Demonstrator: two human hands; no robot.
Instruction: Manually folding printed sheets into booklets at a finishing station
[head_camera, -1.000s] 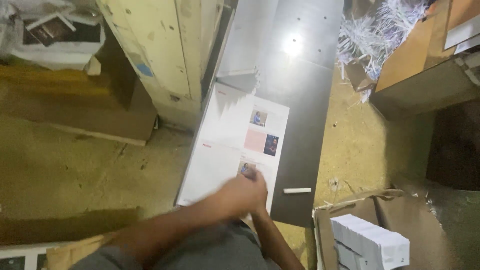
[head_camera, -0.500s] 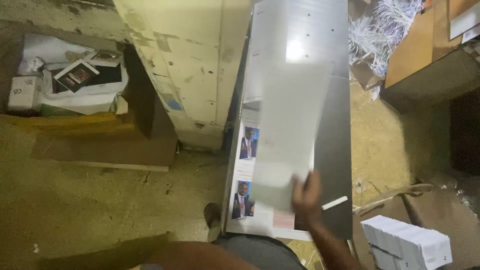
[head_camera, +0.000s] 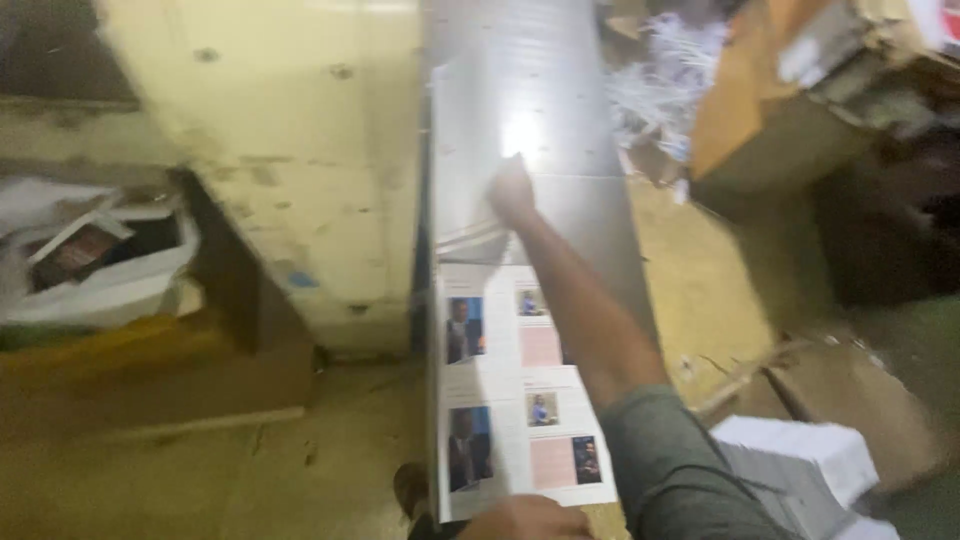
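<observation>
Printed white paper sheets (head_camera: 515, 400), thin and glossy with small colour photographs and pink blocks, lie flat on the long grey metal table (head_camera: 580, 110), which is smooth and shines under the light. At their near edge the left hand (head_camera: 525, 518) rests, fingers hidden. Beyond them the right hand (head_camera: 512, 190) presses a curling sheet, fingers seemingly together; sliding it squarely keeps edges aligned. Right of the table sit shredded white paper strips (head_camera: 655, 75).

The left hand (head_camera: 527, 518) is cut off by the bottom edge; small photos on the white printed paper sheets (head_camera: 520, 425) are blurred.
</observation>
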